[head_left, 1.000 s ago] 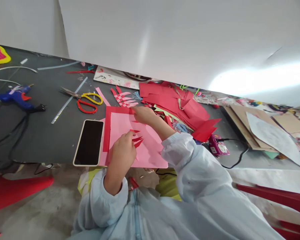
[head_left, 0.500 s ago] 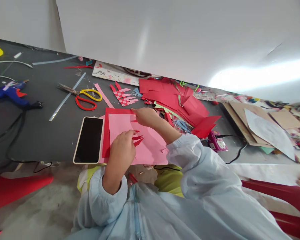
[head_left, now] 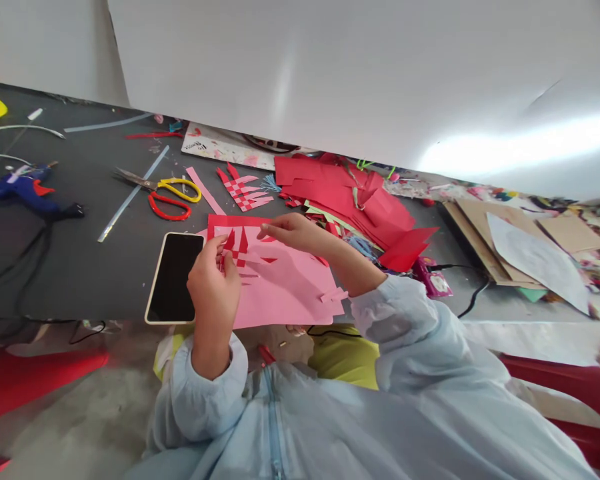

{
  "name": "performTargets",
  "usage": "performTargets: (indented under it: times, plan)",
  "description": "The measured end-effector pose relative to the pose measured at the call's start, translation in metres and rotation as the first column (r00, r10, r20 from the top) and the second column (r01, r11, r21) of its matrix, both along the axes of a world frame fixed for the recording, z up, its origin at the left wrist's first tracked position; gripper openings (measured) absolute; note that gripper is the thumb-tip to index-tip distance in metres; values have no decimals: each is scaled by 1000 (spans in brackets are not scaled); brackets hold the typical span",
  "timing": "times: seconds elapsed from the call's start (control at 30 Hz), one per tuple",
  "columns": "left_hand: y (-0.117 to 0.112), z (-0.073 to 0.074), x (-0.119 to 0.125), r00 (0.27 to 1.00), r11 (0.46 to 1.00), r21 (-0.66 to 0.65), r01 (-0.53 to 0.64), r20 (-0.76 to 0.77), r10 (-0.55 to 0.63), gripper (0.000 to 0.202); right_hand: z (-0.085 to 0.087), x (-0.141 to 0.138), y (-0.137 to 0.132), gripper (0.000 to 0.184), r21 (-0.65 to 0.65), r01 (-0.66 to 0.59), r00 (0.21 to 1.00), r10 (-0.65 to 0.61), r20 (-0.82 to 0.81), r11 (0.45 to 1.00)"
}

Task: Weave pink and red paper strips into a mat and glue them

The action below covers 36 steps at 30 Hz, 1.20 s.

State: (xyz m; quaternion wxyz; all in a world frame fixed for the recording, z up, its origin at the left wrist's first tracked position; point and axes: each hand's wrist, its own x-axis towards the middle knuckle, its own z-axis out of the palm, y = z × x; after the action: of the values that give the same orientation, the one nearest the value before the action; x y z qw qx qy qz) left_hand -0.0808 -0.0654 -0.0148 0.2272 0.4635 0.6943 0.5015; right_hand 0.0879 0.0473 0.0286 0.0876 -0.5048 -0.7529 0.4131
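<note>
Pink paper (head_left: 285, 293) cut into strips lies at the table's front edge, with red strips (head_left: 237, 257) woven through it in a small check. My left hand (head_left: 213, 280) is curled at the woven part, thumb and fingers closed on the red and pink paper. Over the upper middle of the sheet, my right hand (head_left: 293, 233) has its fingertips pinched together; what is between them is too small to make out. A finished-looking woven piece (head_left: 243, 190) with pointed strips rests behind. The phone (head_left: 175, 280) with a dark screen lies beside my left hand.
Scissors (head_left: 163, 193) with yellow and red handles lie to the left, near a blue glue gun (head_left: 25, 190) and its cord. Red paper sheets (head_left: 345, 200) are heaped behind my right arm. Brown cardboard (head_left: 475, 247) is stacked on the right.
My left hand has moved left and turned, uncovering the red and pink weave. My right hand's fingers have shifted slightly down from the sheet's top edge.
</note>
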Motion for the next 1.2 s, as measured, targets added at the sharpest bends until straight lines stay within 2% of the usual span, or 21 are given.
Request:
performTargets:
  times: [0.07,0.17,0.3,0.4,0.47,0.57,0.73,0.87,0.93,1.07,1.2]
  plan:
    - [1,-2,-1,995,998,58,29,95,-34,30,-3,1,-7,56,-83,-66,996,61,-61,994]
    - [2,-3,0,970,991,105,82,219,-104,29,-4,1,-15,48,-161,-125,982,99,-164,979]
    - [2,2,2,913,988,127,92,384,-135,38,2,3,-19,38,-172,-72,969,28,-245,982]
    - [3,6,2,849,992,60,107,513,-123,43,11,6,-20,33,-142,-27,964,-12,-264,989]
    - [4,6,2,831,988,25,155,537,-144,40,16,9,-20,31,-134,-6,963,-30,-267,991]
    - [5,4,1,869,979,12,202,458,-185,34,20,13,-21,32,-124,21,968,-52,-247,992]
    - [3,4,0,959,984,0,181,223,-176,35,15,15,-20,33,-111,-8,981,-14,-192,994]
    - [-1,7,1,975,981,-21,195,116,-191,40,8,16,-19,30,-101,-44,985,26,-171,994]
    - [-1,7,2,979,975,-89,203,47,-199,48,5,18,-15,30,-79,-54,989,43,-143,995]
    - [-2,6,2,978,967,-191,167,-96,-188,62,-1,23,3,25,13,11,999,-11,-44,1000]
    - [-4,8,1,961,948,-259,184,-153,-228,46,-4,23,31,22,61,116,993,-115,-11,991]
